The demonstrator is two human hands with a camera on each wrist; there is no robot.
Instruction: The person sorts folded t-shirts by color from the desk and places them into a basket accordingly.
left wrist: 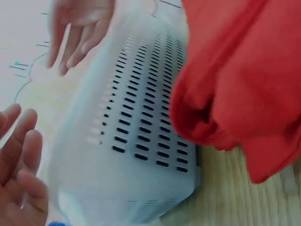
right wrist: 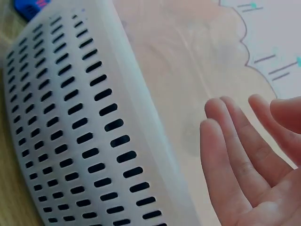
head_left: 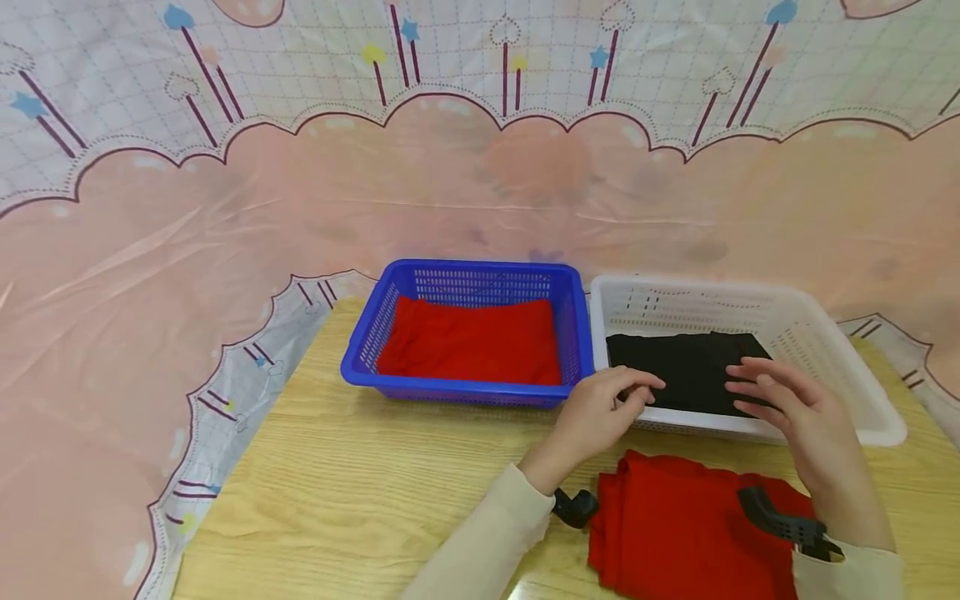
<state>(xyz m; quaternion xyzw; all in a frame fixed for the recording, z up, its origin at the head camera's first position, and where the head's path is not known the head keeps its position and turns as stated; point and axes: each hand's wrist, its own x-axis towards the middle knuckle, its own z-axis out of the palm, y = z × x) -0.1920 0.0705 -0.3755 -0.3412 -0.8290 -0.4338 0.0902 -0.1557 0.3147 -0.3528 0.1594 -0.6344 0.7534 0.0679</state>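
In the head view a folded black cloth (head_left: pixel 686 371) lies in the white basket (head_left: pixel 840 333) at the right. My left hand (head_left: pixel 603 408) hovers over the basket's near left rim, its fingers loosely bent and holding nothing. Above the near right part of the black cloth is my right hand (head_left: pixel 806 408), fingers spread and nothing between them. A folded red garment (head_left: pixel 690 525) lies on the table in front of the white basket, under the right wrist. The right wrist view shows the right hand's relaxed fingers (right wrist: pixel 235 150) beside the basket's slotted wall (right wrist: pixel 70 108).
Left of the white basket stands a blue basket (head_left: pixel 465 386) with a folded red cloth (head_left: pixel 472 342) inside. Both baskets stand at the back of the wooden table (head_left: pixel 337 483). A patterned curtain (head_left: pixel 450 175) hangs behind them. A black strap piece (head_left: pixel 783 521) sits at the right wrist.
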